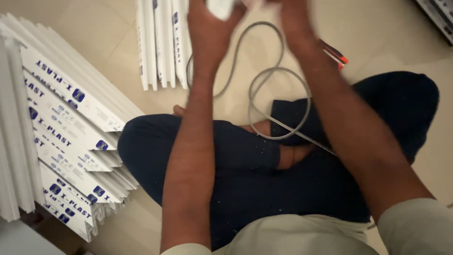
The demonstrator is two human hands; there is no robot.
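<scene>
- The left hand (pixel 211 21) clasped a small white part (pixel 220 7).
- Whether the right hand (pixel 293 16) gripped anything, I cannot tell; it was blurred.
- Both hands were beyond the grey cable (pixel 264 80).
- A steadier hold, kept in sight, would probably help.

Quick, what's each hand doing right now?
Left hand: closed on a white object at the top edge.
Right hand: blurred, cut off by the frame; cannot tell.
</scene>
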